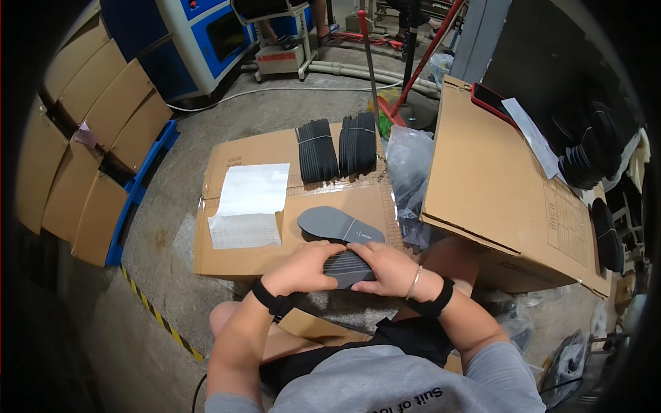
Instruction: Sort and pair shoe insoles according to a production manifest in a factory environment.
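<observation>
A stack of grey shoe insoles (328, 221) lies near the front edge of the cardboard box before me, its top sole face up with a thin pale line, perhaps a string, across it. The layered edges (348, 265) of the stack show between my hands. My left hand (308, 267) is curled around the stack from the left, fingers over its near side. From the right, my right hand (387, 267) grips it, thumb low and fingertips on top. Two tied bundles of dark insoles (317, 151) (358, 144) stand at the box's far side.
White paper sheets (253, 193) lie on the left of the box (241, 148). A larger carton (489, 179) at right bears a red-edged phone (493, 104) and more dark insoles (585, 162). Stacked cartons (96, 131) sit on a blue pallet (141, 186) at left. A clear plastic bag (411, 168) lies between the boxes.
</observation>
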Motion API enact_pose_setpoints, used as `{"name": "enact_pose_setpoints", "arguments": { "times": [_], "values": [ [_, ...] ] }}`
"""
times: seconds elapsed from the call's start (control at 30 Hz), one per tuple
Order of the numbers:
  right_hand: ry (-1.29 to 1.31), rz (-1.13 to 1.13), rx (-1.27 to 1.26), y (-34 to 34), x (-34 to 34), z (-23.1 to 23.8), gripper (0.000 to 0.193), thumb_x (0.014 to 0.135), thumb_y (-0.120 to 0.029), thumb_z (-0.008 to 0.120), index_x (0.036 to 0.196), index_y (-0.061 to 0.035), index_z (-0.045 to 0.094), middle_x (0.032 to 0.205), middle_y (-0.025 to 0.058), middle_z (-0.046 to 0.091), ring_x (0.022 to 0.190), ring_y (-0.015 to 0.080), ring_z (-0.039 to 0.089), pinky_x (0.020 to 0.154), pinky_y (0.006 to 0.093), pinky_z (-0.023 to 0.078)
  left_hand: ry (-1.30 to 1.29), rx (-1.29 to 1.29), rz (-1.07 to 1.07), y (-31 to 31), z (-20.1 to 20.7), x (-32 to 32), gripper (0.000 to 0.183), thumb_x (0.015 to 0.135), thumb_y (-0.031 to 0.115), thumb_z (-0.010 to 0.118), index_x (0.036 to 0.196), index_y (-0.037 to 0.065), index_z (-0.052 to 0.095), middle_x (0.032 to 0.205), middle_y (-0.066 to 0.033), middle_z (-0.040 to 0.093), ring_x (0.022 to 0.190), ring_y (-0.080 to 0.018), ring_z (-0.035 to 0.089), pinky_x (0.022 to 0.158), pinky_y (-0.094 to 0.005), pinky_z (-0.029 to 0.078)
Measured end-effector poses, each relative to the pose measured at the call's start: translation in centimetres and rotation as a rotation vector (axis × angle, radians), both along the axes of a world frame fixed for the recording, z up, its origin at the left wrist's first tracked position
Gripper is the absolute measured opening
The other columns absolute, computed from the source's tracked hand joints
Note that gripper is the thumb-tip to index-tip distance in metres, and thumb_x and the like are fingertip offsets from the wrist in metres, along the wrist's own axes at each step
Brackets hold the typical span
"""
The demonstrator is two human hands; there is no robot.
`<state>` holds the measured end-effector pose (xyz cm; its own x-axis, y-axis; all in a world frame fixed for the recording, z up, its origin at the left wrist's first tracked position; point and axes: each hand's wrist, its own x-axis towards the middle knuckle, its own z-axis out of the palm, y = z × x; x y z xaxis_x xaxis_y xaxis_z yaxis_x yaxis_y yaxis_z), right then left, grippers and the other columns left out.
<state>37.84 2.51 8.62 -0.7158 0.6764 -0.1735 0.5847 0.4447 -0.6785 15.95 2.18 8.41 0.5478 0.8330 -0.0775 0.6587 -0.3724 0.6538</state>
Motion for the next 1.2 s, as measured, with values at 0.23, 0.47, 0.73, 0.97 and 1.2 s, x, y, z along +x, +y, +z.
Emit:
{"name": "enact_pose_setpoints", "arguments": {
  "times": [0.23, 0.47, 0.73, 0.97, 1.2],
  "values": [
    [0.673, -0.744, -0.545, 0.4, 5.3, -2.2, 0.072, 0.073, -0.031, 0.073, 0.126, 0.0005, 0.036, 0.108, 0.016, 0.054, 0.094, 0.0272, 0.056, 0.078, 0.0354, 0.049, -0.447, 0.031, 0.463, 4.5, -4.7, -0.3, 0.033, 0.073, 0.021, 0.068, 0.096, -0.001, 0.057, 0.096, -0.0175, 0.058, 0.087, -0.0279, 0.057, 0.078, -0.0344, 0.045],
    [0.943, -0.772, -0.725, 2.8, 3.4, -5.5, 0.043, 0.084, -0.029, 0.063, 0.114, -0.0017, 0.05, 0.097, 0.0059, 0.06, 0.085, 0.0137, 0.058, 0.073, 0.0269, 0.048, 0.07, 0.068, 0.417, 5.0, -8.6, 4.9, 0.025, 0.073, 0.02, 0.067, 0.083, -0.001, 0.059, 0.086, -0.02, 0.057, 0.083, -0.0362, 0.055, 0.075, -0.0429, 0.044],
    [0.829, -0.601, -0.869, 6.0, 0.8, -6.8, 0.046, 0.081, -0.034, 0.067, 0.109, 0.0013, 0.056, 0.092, 0.0033, 0.061, 0.078, 0.0091, 0.057, 0.069, 0.0226, 0.047, -0.268, -0.183, 0.689, 7.5, -11.0, 1.5, 0.008, 0.079, 0.007, 0.052, 0.082, -0.001, 0.052, 0.073, -0.0168, 0.058, 0.066, -0.0322, 0.057, 0.068, -0.039, 0.048],
    [0.538, -0.47, -0.599, 6.9, 0.5, -7.7, 0.056, 0.074, -0.04, 0.071, 0.106, 0.004, 0.059, 0.09, 0.0074, 0.063, 0.079, 0.0128, 0.059, 0.073, 0.0247, 0.046, -1.285, -0.785, 0.983, 7.8, -9.5, -2.7, 0.008, 0.082, 0.004, 0.054, 0.085, 0.009, 0.048, 0.069, -0.0005, 0.047, 0.058, -0.0134, 0.047, 0.056, -0.0317, 0.043],
    [0.255, -0.34, -0.379, 7.4, -0.5, -7.3, 0.063, 0.069, -0.047, 0.072, 0.102, 0.0048, 0.061, 0.088, 0.0139, 0.065, 0.079, 0.0195, 0.062, 0.071, 0.0289, 0.048, -1.151, -0.478, 0.875, 7.3, -3.2, -4.8, 0.039, 0.079, 0.001, 0.059, 0.116, 0.001, 0.046, 0.094, -0.0097, 0.062, 0.061, -0.006, 0.048, 0.056, -0.0202, 0.039]
  ]
}}
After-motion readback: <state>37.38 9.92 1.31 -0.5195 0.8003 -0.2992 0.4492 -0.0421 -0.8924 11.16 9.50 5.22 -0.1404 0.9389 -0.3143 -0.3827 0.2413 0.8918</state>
